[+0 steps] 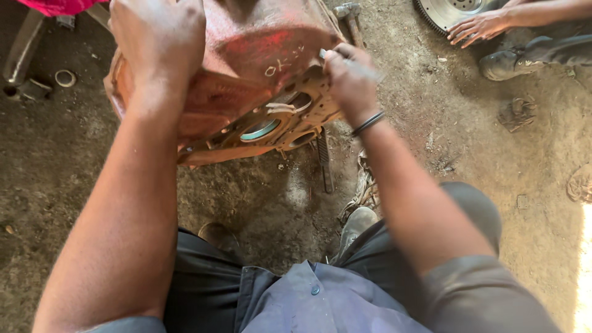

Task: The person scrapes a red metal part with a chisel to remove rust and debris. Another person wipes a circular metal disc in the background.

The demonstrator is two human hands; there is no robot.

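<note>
On the dirt floor [505, 185], a red metal housing [259, 68] is steadied under the flat left hand [157, 40]; its flange edge is pinched by the right hand [351, 77].

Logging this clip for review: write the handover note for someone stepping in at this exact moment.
Left hand: flat on top of the red metal housing, steadying it as it stands tilted on the dirt floor.
Right hand: fingers pinch a small pale piece at the edge of the housing's flange.
Nearby: file under the flange, hammer behind, another person's hand on a flywheel.
Done: cannot tell.
Left: gasket scraps remain on the flange.
</note>
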